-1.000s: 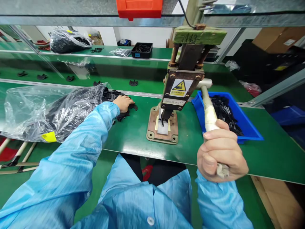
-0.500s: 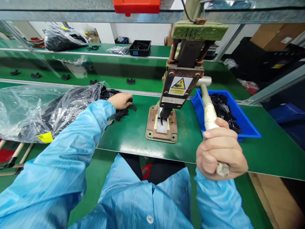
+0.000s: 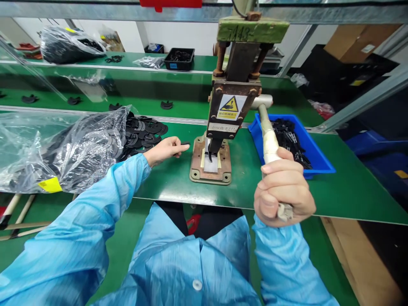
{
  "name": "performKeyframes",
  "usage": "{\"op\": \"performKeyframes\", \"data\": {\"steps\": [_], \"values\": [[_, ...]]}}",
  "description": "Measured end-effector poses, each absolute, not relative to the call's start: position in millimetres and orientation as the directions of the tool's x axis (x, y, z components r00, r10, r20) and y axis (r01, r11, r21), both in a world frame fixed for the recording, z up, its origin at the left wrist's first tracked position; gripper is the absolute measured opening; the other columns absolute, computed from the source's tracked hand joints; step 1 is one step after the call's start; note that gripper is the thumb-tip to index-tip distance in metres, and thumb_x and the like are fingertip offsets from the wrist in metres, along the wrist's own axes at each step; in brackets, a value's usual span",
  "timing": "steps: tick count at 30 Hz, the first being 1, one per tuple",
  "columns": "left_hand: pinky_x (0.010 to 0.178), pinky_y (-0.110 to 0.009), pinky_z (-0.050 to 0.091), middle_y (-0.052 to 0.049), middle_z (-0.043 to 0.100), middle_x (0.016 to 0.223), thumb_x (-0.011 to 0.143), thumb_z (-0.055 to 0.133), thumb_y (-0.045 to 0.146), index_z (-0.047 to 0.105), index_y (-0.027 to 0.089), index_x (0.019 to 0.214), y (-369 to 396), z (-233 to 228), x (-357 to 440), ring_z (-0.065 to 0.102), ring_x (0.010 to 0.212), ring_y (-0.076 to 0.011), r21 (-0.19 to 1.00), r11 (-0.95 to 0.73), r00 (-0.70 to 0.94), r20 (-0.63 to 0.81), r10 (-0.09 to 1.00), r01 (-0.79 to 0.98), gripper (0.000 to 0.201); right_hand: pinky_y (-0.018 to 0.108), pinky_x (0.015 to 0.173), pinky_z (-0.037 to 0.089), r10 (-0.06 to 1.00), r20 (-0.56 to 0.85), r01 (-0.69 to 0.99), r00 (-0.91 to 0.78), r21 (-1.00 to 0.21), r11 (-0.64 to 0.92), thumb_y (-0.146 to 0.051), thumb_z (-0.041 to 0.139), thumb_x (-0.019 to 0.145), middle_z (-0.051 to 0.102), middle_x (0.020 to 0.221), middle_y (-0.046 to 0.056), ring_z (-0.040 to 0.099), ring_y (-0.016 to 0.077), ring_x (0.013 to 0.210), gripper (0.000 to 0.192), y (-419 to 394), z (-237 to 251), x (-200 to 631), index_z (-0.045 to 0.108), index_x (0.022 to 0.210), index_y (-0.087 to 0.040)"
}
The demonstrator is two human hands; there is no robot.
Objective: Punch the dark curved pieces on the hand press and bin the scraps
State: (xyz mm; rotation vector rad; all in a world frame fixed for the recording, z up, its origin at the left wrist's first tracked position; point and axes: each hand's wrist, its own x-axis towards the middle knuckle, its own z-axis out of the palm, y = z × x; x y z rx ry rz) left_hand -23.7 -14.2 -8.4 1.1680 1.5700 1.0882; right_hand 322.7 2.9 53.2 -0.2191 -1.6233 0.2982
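My left hand [image 3: 167, 151] is closed in a pinch on a small black plastic part [image 3: 185, 143], just left of the press base [image 3: 195, 163]. My right hand [image 3: 284, 189] is wrapped round the taped lever handle [image 3: 269, 138] of the hand press [image 3: 234, 87]. Under the ram, a thin dark curved piece [image 3: 210, 157] shows above the light metal plate [image 3: 211, 166]. Behind my left wrist lies a pile of black curved parts [image 3: 143, 131], spilling from a clear plastic bag [image 3: 79, 144].
A blue bin [image 3: 318, 159] of black parts stands right of the press. Single curved parts [image 3: 166, 105] lie in a row on the green strip behind. A black tray [image 3: 179, 63] and another filled bag [image 3: 72, 44] rest farther back. A metal beam [image 3: 111, 12] crosses overhead.
My left hand has come away from the pile toward the press with a black part in its fingers. My right hand still grips the lever. The whole view has shifted slightly.
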Motion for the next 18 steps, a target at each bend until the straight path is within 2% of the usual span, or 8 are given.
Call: {"op": "performKeyframes", "data": {"steps": [3,6,8,12,18], "values": [[0.065,-0.024,0.053,-0.001,0.069,0.073,0.078,0.093,0.042,0.061,0.017,0.084,-15,-9,-7,0.066,0.065,-0.0118,0.982,0.164,-0.18,-0.146,0.973,0.092,0.041,0.067,0.109,0.057,0.266,0.96,-0.035,-0.083,-0.27,0.962,-0.037,0.069,0.09,0.062,0.067,-0.007,0.07,0.0196,0.083,0.025,2,54,322,0.057,0.07,-0.027],[0.062,-0.024,0.054,0.003,0.07,0.072,0.073,0.097,0.026,0.061,0.017,0.1,-11,-9,9,0.067,0.062,-0.0117,0.986,0.168,-0.249,-0.16,0.955,0.013,0.046,0.066,0.111,0.056,0.279,0.956,-0.04,-0.091,-0.283,0.958,-0.036,0.069,0.09,0.062,0.068,-0.006,0.07,0.0199,0.084,0.024,2,55,322,0.057,0.072,-0.026],[0.063,-0.024,0.056,0.001,0.073,0.075,0.075,0.096,0.023,0.062,0.016,0.106,-6,-9,18,0.07,0.063,-0.0124,0.98,0.197,-0.227,-0.2,0.953,-0.036,0.046,0.066,0.111,0.056,0.277,0.956,-0.039,-0.095,-0.282,0.959,-0.035,0.069,0.091,0.062,0.068,-0.006,0.07,0.02,0.084,0.024,2,55,322,0.057,0.072,-0.026],[0.064,-0.025,0.061,-0.003,0.075,0.079,0.085,0.091,0.03,0.064,0.015,0.093,3,-10,29,0.073,0.067,-0.0131,0.973,0.222,-0.149,-0.229,0.962,-0.059,0.032,0.066,0.111,0.056,0.275,0.957,-0.037,-0.097,-0.279,0.959,-0.035,0.069,0.09,0.062,0.068,-0.005,0.07,0.0199,0.084,0.023,2,55,322,0.057,0.072,-0.026],[0.053,-0.019,0.055,-0.002,0.071,0.072,0.083,0.093,0.029,0.065,0.015,0.085,14,-15,33,0.066,0.058,-0.0096,0.983,0.176,-0.139,-0.166,0.976,0.058,0.032,0.065,0.114,0.055,0.277,0.955,-0.048,-0.102,-0.283,0.958,-0.035,0.069,0.09,0.063,0.069,-0.006,0.071,0.0188,0.087,0.023,2,56,322,0.057,0.072,-0.025]]}}
